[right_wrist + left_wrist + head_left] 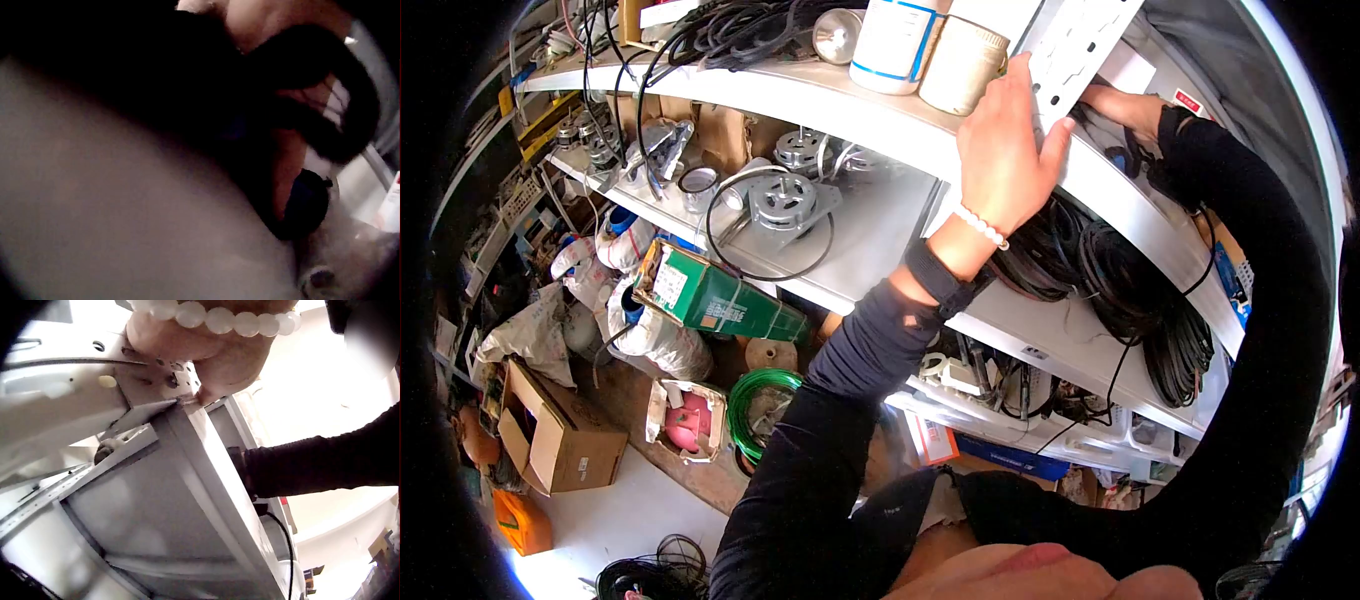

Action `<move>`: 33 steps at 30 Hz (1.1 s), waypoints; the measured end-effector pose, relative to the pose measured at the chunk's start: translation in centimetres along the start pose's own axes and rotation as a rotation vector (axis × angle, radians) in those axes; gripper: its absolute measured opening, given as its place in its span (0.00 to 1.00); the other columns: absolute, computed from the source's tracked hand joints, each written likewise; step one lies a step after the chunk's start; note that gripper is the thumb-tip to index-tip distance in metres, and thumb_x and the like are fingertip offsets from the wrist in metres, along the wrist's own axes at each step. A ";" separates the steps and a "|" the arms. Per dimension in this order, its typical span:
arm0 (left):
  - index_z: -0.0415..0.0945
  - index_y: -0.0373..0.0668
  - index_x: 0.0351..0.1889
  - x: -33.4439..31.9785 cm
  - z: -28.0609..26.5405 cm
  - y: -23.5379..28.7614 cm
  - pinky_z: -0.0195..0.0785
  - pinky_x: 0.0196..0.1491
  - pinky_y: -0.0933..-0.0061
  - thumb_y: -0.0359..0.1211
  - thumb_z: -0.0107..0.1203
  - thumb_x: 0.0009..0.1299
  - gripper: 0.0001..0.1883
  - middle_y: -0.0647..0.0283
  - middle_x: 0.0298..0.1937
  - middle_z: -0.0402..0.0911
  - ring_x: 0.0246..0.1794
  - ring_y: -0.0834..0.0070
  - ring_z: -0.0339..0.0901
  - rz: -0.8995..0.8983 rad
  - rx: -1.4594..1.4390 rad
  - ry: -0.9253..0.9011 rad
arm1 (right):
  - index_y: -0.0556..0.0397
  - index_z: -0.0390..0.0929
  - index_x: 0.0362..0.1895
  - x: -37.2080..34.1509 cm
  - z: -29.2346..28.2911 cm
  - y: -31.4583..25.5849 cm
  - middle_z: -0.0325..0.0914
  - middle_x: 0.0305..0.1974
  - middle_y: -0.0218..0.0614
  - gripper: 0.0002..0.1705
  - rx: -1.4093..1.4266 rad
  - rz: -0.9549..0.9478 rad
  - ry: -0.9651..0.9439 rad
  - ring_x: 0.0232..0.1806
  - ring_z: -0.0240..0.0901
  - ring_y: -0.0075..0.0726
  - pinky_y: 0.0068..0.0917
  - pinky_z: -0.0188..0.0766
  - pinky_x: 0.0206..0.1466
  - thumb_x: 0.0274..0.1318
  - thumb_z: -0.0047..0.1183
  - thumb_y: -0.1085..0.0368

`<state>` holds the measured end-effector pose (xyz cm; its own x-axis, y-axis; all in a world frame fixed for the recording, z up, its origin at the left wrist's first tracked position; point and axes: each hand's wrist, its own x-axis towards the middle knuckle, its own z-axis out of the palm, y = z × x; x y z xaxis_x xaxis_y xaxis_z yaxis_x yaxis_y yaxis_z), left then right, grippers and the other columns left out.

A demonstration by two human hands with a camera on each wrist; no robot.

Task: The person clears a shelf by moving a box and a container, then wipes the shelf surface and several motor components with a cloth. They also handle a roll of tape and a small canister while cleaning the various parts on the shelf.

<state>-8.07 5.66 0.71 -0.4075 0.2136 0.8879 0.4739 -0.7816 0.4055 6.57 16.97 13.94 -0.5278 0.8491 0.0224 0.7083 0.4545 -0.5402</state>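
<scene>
My left hand (1005,150) holds the white perforated shelf post (1080,50), thumb on one side and fingers along the other; the left wrist view shows this hand (212,356) pressed to the post's corner. Behind the post, my right hand (1128,108) reaches onto the upper shelf among dark things (1122,155). Its fingers are hidden, so I cannot tell what it holds. In the dark right wrist view, a thick black loop (361,94) crosses in front of skin, above a dark-blue rounded piece (307,203).
A white jar (895,45), a cream jar (965,65) and black cables (740,30) stand left of the post. Coiled black cables (1115,270) hang below the upper shelf. Metal motors (785,200) lie on the middle shelf. A green box (720,300) and cardboard box (575,430) sit lower left.
</scene>
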 end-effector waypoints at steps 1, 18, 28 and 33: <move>0.57 0.36 0.63 0.1 0.0 0.0 0.68 0.46 0.54 0.35 0.60 0.61 0.34 0.43 0.48 0.74 0.47 0.45 0.73 -0.003 0.002 0.000 | 0.53 0.71 0.59 -1.0 0.2 -0.3 0.75 0.52 0.40 0.27 0.010 0.000 0.005 0.44 0.75 0.32 0.27 0.71 0.47 0.62 0.42 0.51; 0.58 0.32 0.65 0.4 0.3 -2.0 0.64 0.59 0.69 0.34 0.64 0.61 0.37 0.49 0.57 0.74 0.57 0.66 0.72 -0.052 -0.087 -0.057 | 0.46 0.68 0.62 -17.9 -0.1 1.3 0.61 0.66 0.45 0.39 -0.631 -0.500 -0.027 0.71 0.52 0.46 0.35 0.51 0.71 0.38 0.53 0.77; 0.59 0.29 0.64 1.1 -0.5 -2.4 0.67 0.54 0.71 0.39 0.66 0.60 0.39 0.50 0.53 0.76 0.52 0.68 0.73 0.008 0.059 -0.086 | 0.41 0.78 0.50 -35.7 1.6 15.6 0.65 0.62 0.45 0.36 -0.905 -0.264 0.387 0.60 0.63 0.58 0.41 0.64 0.62 0.29 0.57 0.82; 0.64 0.37 0.58 -2.7 -1.4 1.3 0.60 0.60 0.61 0.28 0.59 0.57 0.29 0.43 0.58 0.66 0.59 0.48 0.64 0.092 0.391 -0.052 | 0.48 0.74 0.55 -36.3 18.3 19.7 0.67 0.58 0.43 0.29 -0.039 -0.223 0.460 0.60 0.64 0.49 0.35 0.63 0.62 0.43 0.58 0.73</move>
<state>-7.49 3.23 -1.44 -0.3143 0.1901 0.9301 0.7719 -0.5191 0.3669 31.14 -9.84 -12.92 -0.4133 0.7573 0.5057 0.6240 0.6400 -0.4484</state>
